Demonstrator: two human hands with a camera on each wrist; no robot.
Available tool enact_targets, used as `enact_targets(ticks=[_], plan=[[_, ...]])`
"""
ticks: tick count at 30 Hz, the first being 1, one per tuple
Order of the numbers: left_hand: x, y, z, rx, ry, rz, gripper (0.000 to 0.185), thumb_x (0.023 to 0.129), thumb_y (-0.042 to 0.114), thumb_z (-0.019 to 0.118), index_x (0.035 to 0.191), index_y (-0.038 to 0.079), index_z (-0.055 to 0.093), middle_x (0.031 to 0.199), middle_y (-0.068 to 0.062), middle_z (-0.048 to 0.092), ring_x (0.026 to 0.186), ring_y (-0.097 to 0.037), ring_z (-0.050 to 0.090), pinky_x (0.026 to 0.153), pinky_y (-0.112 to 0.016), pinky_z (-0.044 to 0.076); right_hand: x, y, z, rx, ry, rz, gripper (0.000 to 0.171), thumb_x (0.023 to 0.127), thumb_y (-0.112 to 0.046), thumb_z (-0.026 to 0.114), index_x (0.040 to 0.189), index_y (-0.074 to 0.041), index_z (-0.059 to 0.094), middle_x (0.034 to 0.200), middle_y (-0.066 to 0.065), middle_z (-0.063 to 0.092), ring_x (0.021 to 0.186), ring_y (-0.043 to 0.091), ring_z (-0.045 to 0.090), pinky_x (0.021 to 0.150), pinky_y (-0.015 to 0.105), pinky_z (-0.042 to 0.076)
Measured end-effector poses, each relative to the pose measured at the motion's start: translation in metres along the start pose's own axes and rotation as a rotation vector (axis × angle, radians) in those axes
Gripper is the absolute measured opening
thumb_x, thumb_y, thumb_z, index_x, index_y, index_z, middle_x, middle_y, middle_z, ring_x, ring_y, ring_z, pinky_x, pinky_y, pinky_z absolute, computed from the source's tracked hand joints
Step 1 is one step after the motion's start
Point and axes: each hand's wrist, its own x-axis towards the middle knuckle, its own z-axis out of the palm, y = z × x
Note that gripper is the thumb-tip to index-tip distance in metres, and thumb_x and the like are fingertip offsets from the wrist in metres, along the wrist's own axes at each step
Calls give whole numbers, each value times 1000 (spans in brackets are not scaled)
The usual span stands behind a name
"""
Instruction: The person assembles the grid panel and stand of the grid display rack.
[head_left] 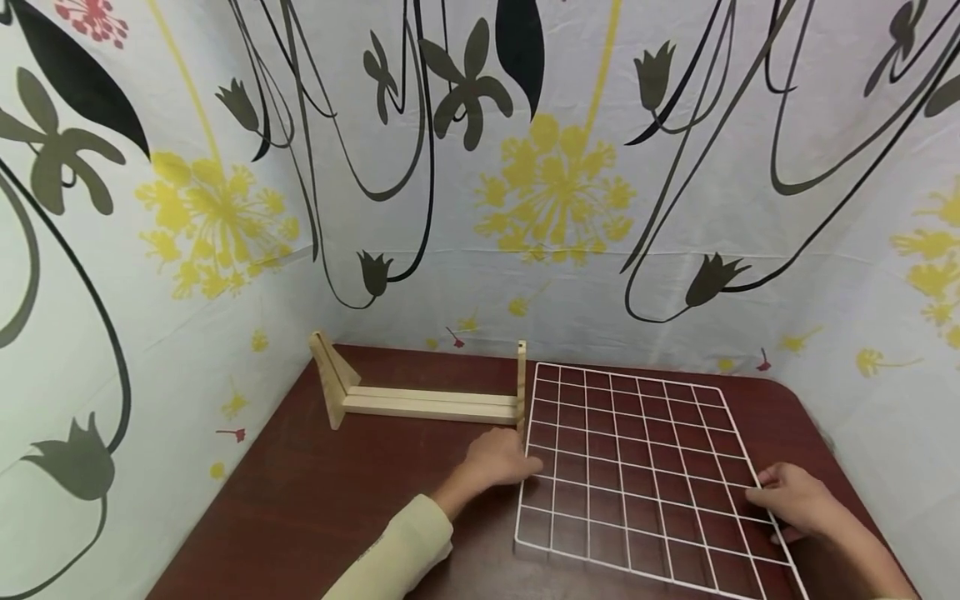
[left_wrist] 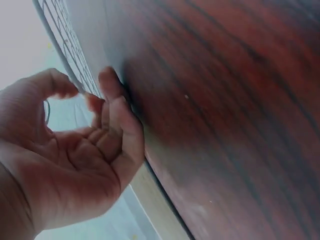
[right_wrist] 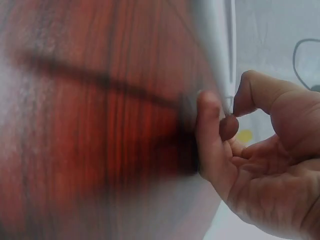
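A white wire grid panel (head_left: 651, 468) lies nearly flat over the right half of the dark red table. My left hand (head_left: 498, 457) pinches its left edge wire between thumb and fingers, and in the left wrist view those fingertips (left_wrist: 116, 87) sit right at the tabletop. On the opposite edge, my right hand (head_left: 797, 500) grips the wire with the thumb on top and fingers beneath. Just beyond my left hand stands a pale wooden frame (head_left: 431, 404): two upright end pieces joined by a low crossbar. My left hand overlaps the foot of its right upright (head_left: 521, 375) in the head view.
The dark red wood-grain table (head_left: 300, 500) reaches back to a printed fabric backdrop (head_left: 450, 217) with flowers, which also encloses both sides. The wooden frame occupies the table's far left.
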Motion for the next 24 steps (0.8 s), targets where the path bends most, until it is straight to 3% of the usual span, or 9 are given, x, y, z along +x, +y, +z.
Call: enact_targets(ticks=[3,7,10,13,16,20,24], plan=[[-1,-2,-3,-79,-20,39,41,81,40,67,49,24,47,46,10,45,48,-11,44,48,-28,36,-5,1,-2,77,-31,-18,46,102,-17,61,122,20,42,117,36,58,90,20,63,67,43,66],[-2,-4,-5,-230,-16,101,30,85,31,67,60,22,53,53,11,54,51,-8,48,52,-23,37,-8,3,-7,158,-89,-40,42,104,-13,53,128,21,46,99,15,60,82,15,60,68,40,66],[-3,-6,-6,-406,-34,121,20,92,23,66,74,17,63,67,6,70,59,-7,63,56,-21,43,-11,6,-9,206,-153,-65,40,108,-13,49,132,19,48,88,0,50,77,12,56,68,38,65],[-5,-5,-6,-576,-56,128,14,96,17,65,86,9,69,83,-4,80,70,-16,76,57,-21,48,-14,9,-10,247,-197,-90,37,109,-13,46,133,16,46,89,-1,47,78,10,54,69,39,65],[-7,-3,-8,-695,-70,152,13,99,11,62,96,1,71,98,-15,81,83,-30,81,63,-23,56,-19,11,-11,265,-188,-111,33,109,-11,45,130,15,45,92,0,50,78,10,55,69,41,65],[-10,4,-15,-845,-60,178,21,101,4,58,113,-8,70,120,-28,75,96,-49,76,77,-36,65,-27,9,-13,272,-122,-129,29,108,-8,47,128,12,46,95,-3,50,77,8,53,69,43,65],[-14,11,-27,-1044,-78,167,31,104,10,58,127,-10,64,134,-31,68,104,-50,75,84,-42,66,-34,5,-13,295,-58,-208,17,107,-4,48,122,0,53,95,-7,48,76,5,51,65,43,65]])
